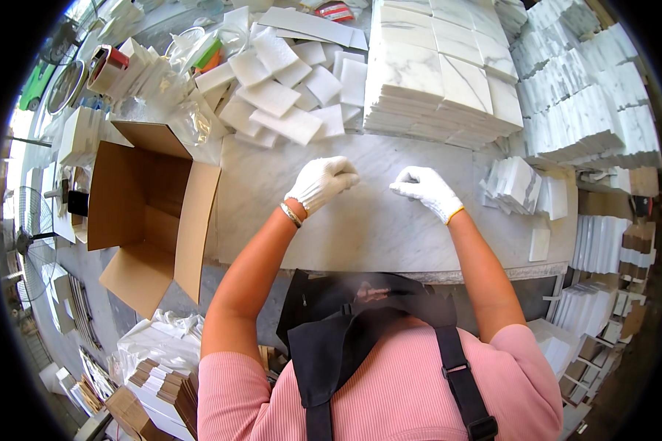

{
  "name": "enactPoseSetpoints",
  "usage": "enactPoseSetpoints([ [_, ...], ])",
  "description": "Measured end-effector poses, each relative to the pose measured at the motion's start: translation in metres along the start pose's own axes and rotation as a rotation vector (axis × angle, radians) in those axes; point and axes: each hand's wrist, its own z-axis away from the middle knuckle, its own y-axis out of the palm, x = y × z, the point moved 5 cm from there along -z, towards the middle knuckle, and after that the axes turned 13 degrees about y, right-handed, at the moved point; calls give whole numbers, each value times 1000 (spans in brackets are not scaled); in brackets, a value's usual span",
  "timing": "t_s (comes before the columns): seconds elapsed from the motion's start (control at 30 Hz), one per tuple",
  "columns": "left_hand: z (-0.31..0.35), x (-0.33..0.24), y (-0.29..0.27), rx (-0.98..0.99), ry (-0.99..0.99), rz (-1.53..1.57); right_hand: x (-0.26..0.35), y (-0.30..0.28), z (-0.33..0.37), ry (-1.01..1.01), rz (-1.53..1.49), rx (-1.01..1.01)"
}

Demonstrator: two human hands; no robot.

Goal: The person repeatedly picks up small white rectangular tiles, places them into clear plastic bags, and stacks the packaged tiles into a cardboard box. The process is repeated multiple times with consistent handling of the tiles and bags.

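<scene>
We curl our knit-gloved left hand (324, 182) and right hand (429, 191), grip unclear. Veined tiles (440, 66) stack at one o'clock.

no readable text, red packet (335, 11) at top, markings too small

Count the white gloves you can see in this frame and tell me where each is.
2: one on the left hand and one on the right hand, both over the marble work surface. Others could be hidden among the clutter.
</scene>
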Motion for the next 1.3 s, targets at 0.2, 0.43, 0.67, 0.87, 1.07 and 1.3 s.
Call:
enactPoseSetpoints([
  [0.2,-14,10,6,-86,119,-405,-16,-4,-4,22,-12,-212],
  [0.43,-32,18,13,-166,206,-710,-12,-7,-19,-104,267,-556],
  [0.67,-39,20,8,-369,424,-690,-3,-13,-30,-71,349,-599],
  [0.87,-36,31,9,-375,381,-547,-7,-35,-30,-136,454,-753],
  [1.07,-33,36,12,-386,375,-507,5,-43,18,-220,497,-875],
  [1.3,-37,33,11,-383,345,-497,168,-89,119,-899,419,-664],
])
